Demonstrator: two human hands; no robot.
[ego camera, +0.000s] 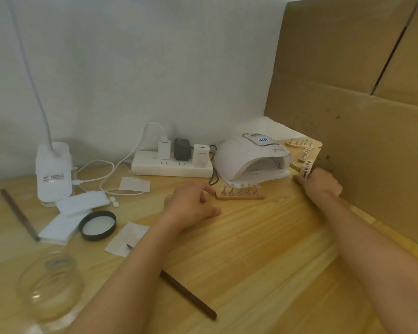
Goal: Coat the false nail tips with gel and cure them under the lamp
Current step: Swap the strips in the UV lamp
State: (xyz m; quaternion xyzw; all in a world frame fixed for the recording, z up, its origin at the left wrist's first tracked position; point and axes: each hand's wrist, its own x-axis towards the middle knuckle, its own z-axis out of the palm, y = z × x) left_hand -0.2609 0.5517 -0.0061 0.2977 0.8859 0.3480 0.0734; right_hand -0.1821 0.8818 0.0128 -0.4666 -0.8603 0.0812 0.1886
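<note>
Wood table (263, 249), cardboard (348, 80) along R side. Lamp (251, 157) at back, display lit, mouth facing fwd. L hand (191, 203): fingers loosely bent, index tip touching L end of tip strip (239, 195), which lies just in front of lamp. R hand (320, 183) beside lamp, fingers curled round 2nd strip (307, 168).

Light wooden table (263, 242). At the rear: white power strip (171, 168), with the nail curing lamp (246, 157) just to its right. Before the lamp's mouth lies a wooden strip of nail tips (239, 195); two further strips (297, 143) lie in the far right corner. On the left: desk lamp base (53, 179), stacked white pads (82, 201), black-rimmed lid (97, 225), glass jar (50, 285), paper squares (128, 237) and two brown sticks (187, 295).
</note>
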